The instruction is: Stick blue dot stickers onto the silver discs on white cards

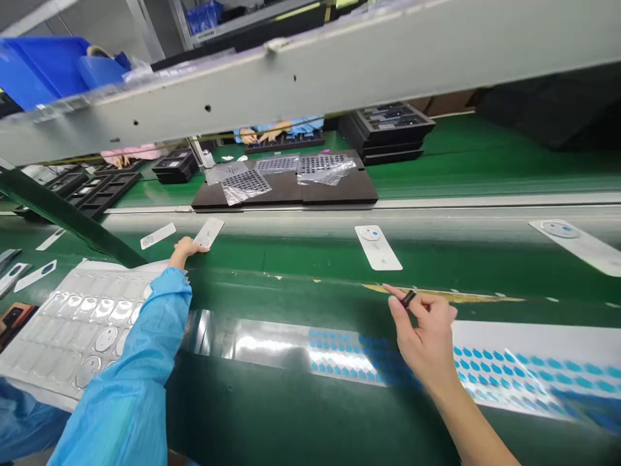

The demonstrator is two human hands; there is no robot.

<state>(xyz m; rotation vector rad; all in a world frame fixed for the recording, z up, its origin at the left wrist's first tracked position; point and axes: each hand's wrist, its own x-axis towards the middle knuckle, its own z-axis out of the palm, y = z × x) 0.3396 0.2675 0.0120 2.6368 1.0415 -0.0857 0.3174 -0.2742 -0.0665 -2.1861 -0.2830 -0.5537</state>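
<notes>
My left hand [185, 250], in a blue sleeve, reaches out to the green belt. Its fingers are at the lower end of a white card [211, 228], pinching it as far as I can tell. My right hand [429, 333] hovers over the near edge of the belt, its fingers curled around a short black cylindrical tool [408, 298]; the rest of that tool is hidden. Beneath and beside it lies a clear sheet of blue drop-shaped stickers [334, 353], with a second sticker sheet [528, 375] to the right. Another white card [381, 252] with a round disc lies beyond the right hand.
A clear plastic tray [58, 323] with round parts lies at left, below a green slanted post [72, 220]. A white beam [310, 71] crosses overhead. Black foam boards [281, 194] and stacked trays [388, 133] stand beyond the belt, where co-workers' hands [266, 134] show.
</notes>
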